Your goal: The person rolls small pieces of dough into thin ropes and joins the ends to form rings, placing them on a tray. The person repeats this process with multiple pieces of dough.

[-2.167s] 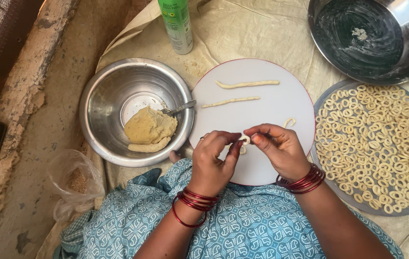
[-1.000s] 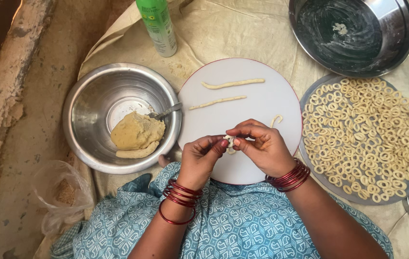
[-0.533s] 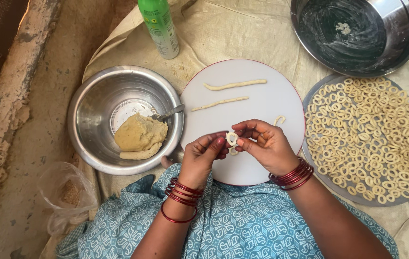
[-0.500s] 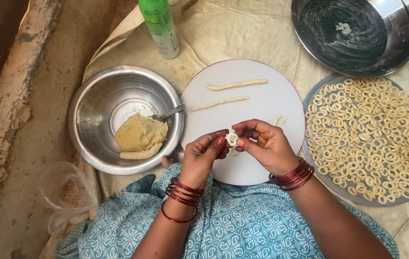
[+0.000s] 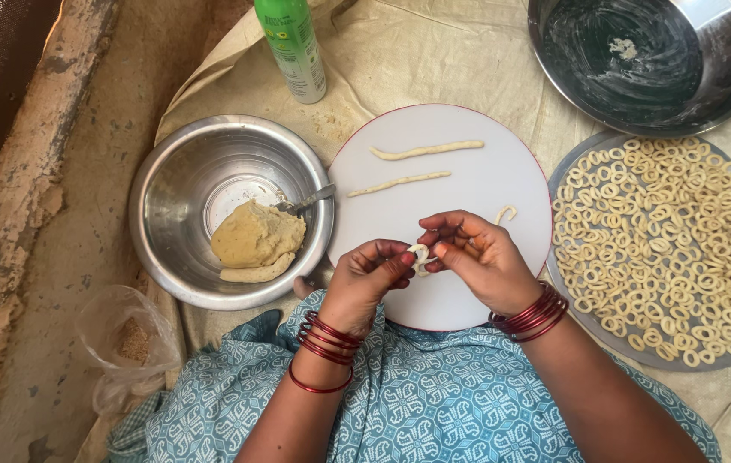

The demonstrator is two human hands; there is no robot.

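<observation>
beige cloth [image 5: 434, 60] covers the ground where the person sits, with bare earth off to the left.

between the fingertips of both hands sits a small dough ring [image 5: 419, 255], pale and thin, held just above the near part of a white round board [image 5: 468, 184]. the left hand [image 5: 364, 283] pinches it from one side with thumb and forefinger closed on it; the right hand [image 5: 479, 257] closes on the other side the same way, the other fingers curled loosely.

the ring looks very light, soft and easily squashed. it probably holds shape only under a gentle pinch, and a hard squeeze would likely flatten it or break the join. best hold, i judge, is at the sides of the loop with fingertip pads, away from the seam.

just beyond the right fingers lies a short curled dough scrap [image 5: 504, 213] on the board. farther out lie two thin dough ropes [image 5: 427, 151], well apart from the hands.

right of the right hand stands a metal tray [image 5: 576, 330] crowded with finished rings [image 5: 666, 240]. left of the left hand is a steel bowl [image 5: 168, 184] holding a dough lump [image 5: 256, 236] and a spoon [image 5: 305, 201].

far beyond the fingers stand a green bottle [image 5: 290, 47] and a big empty pan [image 5: 730, 73]. a clear bag [image 5: 117, 343] lies near the left elbow.
</observation>
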